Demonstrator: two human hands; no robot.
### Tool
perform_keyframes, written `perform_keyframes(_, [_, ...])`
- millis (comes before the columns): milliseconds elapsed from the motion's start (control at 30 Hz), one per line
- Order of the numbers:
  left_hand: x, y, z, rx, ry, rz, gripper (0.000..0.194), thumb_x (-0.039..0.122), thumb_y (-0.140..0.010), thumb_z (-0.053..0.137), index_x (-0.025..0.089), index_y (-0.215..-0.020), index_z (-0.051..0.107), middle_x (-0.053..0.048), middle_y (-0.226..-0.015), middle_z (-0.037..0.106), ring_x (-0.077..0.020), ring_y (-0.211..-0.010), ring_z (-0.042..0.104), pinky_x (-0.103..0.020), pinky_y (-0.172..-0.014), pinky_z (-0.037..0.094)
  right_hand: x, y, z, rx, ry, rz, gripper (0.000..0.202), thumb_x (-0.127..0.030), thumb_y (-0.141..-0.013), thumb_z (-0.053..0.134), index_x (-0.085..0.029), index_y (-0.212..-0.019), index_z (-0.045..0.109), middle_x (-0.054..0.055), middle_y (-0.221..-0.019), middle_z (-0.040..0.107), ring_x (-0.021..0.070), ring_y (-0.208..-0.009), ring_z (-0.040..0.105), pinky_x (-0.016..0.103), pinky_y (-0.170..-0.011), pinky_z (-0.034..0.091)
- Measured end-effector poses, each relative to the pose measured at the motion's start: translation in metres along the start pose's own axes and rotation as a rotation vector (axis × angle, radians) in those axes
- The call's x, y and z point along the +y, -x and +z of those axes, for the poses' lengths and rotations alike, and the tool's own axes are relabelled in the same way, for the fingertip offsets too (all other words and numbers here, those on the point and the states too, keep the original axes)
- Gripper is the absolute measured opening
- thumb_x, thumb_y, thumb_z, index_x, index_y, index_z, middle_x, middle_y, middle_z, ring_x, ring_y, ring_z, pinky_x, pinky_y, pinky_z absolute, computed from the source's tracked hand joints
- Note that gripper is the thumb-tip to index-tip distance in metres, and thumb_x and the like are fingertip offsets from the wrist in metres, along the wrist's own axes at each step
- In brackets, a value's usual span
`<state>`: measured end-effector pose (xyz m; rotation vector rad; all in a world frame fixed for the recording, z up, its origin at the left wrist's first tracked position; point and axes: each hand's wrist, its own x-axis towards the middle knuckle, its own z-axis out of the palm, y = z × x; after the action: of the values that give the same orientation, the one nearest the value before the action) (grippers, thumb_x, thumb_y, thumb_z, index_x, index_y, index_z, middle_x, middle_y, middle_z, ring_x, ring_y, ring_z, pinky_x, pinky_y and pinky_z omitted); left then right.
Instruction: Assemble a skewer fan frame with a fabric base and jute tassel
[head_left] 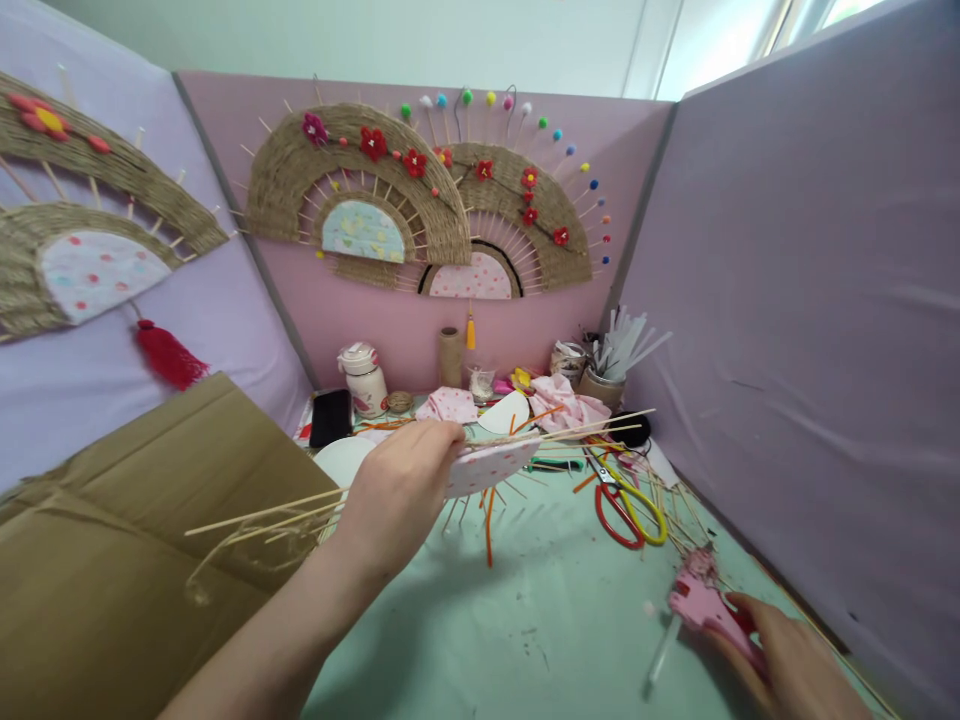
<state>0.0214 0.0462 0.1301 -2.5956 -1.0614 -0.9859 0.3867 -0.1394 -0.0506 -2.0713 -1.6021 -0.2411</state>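
My left hand (405, 485) grips a half-round fan piece (491, 468) faced with pink-dotted cloth, held above the table. Thin wooden sticks (592, 428) and orange pipe-cleaner strips (490, 530) stick out from it, and a strand of twine (199, 575) trails on the left. At the lower right my right hand (787, 650) has its fingers wrapped round a pink hot glue gun (712, 605), its nozzle end near loose sticks. A clear glue stick (661, 655) shows beside the gun.
Red-and-yellow scissors (626, 510) and a green cutter (555, 464) lie right of centre. Behind are pink cloth (574, 405), a can of glue sticks (604, 385), a white bottle (364, 380) and a phone (331, 418). Cardboard (150, 540) fills the left; finished fans (367, 190) hang on the partition.
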Motion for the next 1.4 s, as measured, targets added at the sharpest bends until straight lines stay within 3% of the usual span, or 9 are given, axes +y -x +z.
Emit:
perform_keyframes(167, [0.0, 0.002, -0.001, -0.008, 0.01, -0.009, 0.019, 0.018, -0.097, 0.043, 0.017, -0.095, 0.062, -0.005, -0.087, 0.071, -0.0209, -0.077, 0.066, -0.032, -0.068, 0.048, 0.01, 0.019, 0.02, -0.101, 0.001, 0.012, 0.036, -0.057, -0.085, 0.051, -0.025, -0.078, 0.066, 0.011, -0.072, 0.072, 0.0327, -0.067, 0.07, 0.045, -0.059, 0.057])
perform_keyframes(300, [0.0, 0.004, -0.001, -0.003, 0.02, -0.01, 0.018, 0.019, -0.097, 0.044, 0.016, -0.096, 0.062, -0.005, -0.088, 0.072, -0.0212, -0.078, 0.067, -0.032, -0.068, 0.048, 0.0, 0.006, 0.011, -0.081, 0.063, -0.089, 0.045, -0.064, -0.083, 0.05, -0.023, -0.077, 0.069, 0.012, -0.078, 0.073, 0.0325, -0.07, 0.07, 0.047, -0.065, 0.057])
perform_keyframes(400, [0.0, 0.004, 0.0, 0.002, 0.034, 0.001, 0.019, 0.019, -0.098, 0.044, 0.017, -0.096, 0.062, -0.006, -0.089, 0.072, -0.0209, -0.079, 0.067, -0.032, -0.069, 0.049, -0.036, -0.023, -0.016, 0.033, 0.021, -0.263, 0.045, -0.061, -0.086, 0.053, -0.02, -0.095, 0.071, 0.014, -0.099, 0.074, 0.0311, -0.087, 0.071, 0.045, -0.077, 0.057])
perform_keyframes(567, [0.002, 0.002, 0.0, -0.02, 0.024, 0.005, 0.019, 0.019, -0.098, 0.043, 0.017, -0.096, 0.062, -0.005, -0.09, 0.072, -0.0201, -0.079, 0.066, -0.032, -0.069, 0.049, -0.131, -0.097, -0.064, 0.183, -0.226, -0.589, 0.028, -0.033, -0.091, 0.062, -0.024, -0.118, 0.059, 0.012, -0.117, 0.068, 0.0278, -0.11, 0.063, 0.045, -0.094, 0.048])
perform_keyframes(667, [0.003, 0.003, -0.002, -0.015, 0.011, 0.02, 0.019, 0.018, -0.098, 0.043, 0.017, -0.094, 0.062, -0.005, -0.086, 0.07, -0.0199, -0.077, 0.066, -0.032, -0.068, 0.049, -0.173, -0.137, -0.067, 0.2, -0.292, -0.682, 0.032, -0.031, -0.091, 0.063, -0.024, -0.122, 0.057, 0.011, -0.12, 0.069, 0.0281, -0.114, 0.061, 0.049, -0.1, 0.043])
perform_keyframes(767, [0.003, 0.005, -0.004, 0.003, 0.01, 0.048, 0.019, 0.018, -0.098, 0.043, 0.017, -0.093, 0.061, -0.005, -0.084, 0.069, -0.0195, -0.075, 0.065, -0.031, -0.068, 0.049, -0.194, -0.16, -0.059, 0.106, -0.343, -0.711, 0.024, -0.029, -0.093, 0.061, -0.024, -0.116, 0.06, 0.009, -0.112, 0.073, 0.0261, -0.107, 0.066, 0.052, -0.104, 0.038])
perform_keyframes(900, [0.0, 0.005, -0.005, 0.0, 0.019, 0.082, 0.018, 0.017, -0.098, 0.043, 0.017, -0.093, 0.06, -0.005, -0.085, 0.069, -0.0192, -0.076, 0.064, -0.031, -0.068, 0.049, -0.2, -0.166, -0.05, 0.025, -0.426, -0.689, 0.007, -0.024, -0.093, 0.061, -0.024, -0.1, 0.063, 0.002, -0.092, 0.076, 0.0209, -0.09, 0.07, 0.05, -0.106, 0.034])
perform_keyframes(1167, [-0.001, 0.002, -0.006, -0.092, -0.02, 0.11, 0.018, 0.014, -0.097, 0.042, 0.016, -0.091, 0.058, -0.006, -0.086, 0.065, -0.0202, -0.08, 0.061, -0.032, -0.069, 0.048, -0.2, -0.168, -0.049, 0.019, -0.439, -0.682, 0.004, -0.024, -0.092, 0.062, -0.023, -0.096, 0.063, 0.002, -0.091, 0.076, 0.0198, -0.087, 0.069, 0.05, -0.105, 0.034])
perform_keyframes(1400, [-0.001, 0.002, 0.001, -0.079, 0.002, 0.102, 0.016, 0.012, -0.097, 0.04, 0.018, -0.091, 0.054, -0.005, -0.088, 0.063, -0.0189, -0.083, 0.058, -0.032, -0.071, 0.048, -0.199, -0.169, -0.049, 0.036, -0.431, -0.669, 0.003, -0.024, -0.092, 0.062, -0.023, -0.094, 0.063, 0.001, -0.091, 0.076, 0.0193, -0.086, 0.069, 0.048, -0.104, 0.036])
